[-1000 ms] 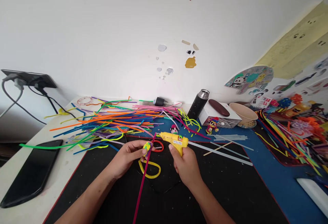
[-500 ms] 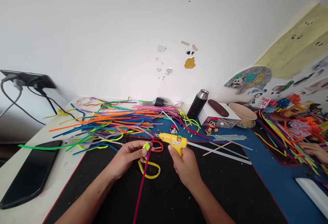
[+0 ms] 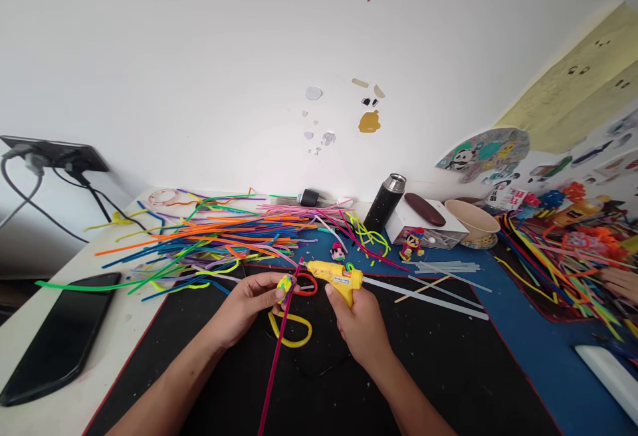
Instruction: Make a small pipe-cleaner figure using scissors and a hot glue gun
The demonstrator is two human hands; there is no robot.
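Note:
Between its fingertips my left hand (image 3: pixel 256 303) pinches a small yellow, green and blue piece (image 3: pixel 284 288), together with a long magenta pipe cleaner (image 3: pixel 275 363) that slants down toward the front. Wrapped round the handle of a yellow glue gun (image 3: pixel 333 272) is my right hand (image 3: pixel 359 322). The gun's nozzle points left and lies at the upper end of the magenta pipe cleaner; whether they touch is too small to tell. A glue stick (image 3: pixel 423 298) extends from the gun's rear. Scissors with red handles (image 3: pixel 308 284) and a yellow loop (image 3: pixel 298 343) lie just behind and below my left fingers.
Many coloured pipe cleaners (image 3: pixel 224 233) spread across the back left. A black bottle (image 3: pixel 383 203), a white box (image 3: pixel 433 226) and a beige bowl (image 3: pixel 472 220) stand at the back right. Another person's hand (image 3: pixel 623 286) is at the right edge. A black tablet (image 3: pixel 60 336) lies left.
The glue gun and my right hand have shifted slightly left, bringing the nozzle nearer the magenta pipe cleaner's tip. The other person's hand at the right has moved up a little.

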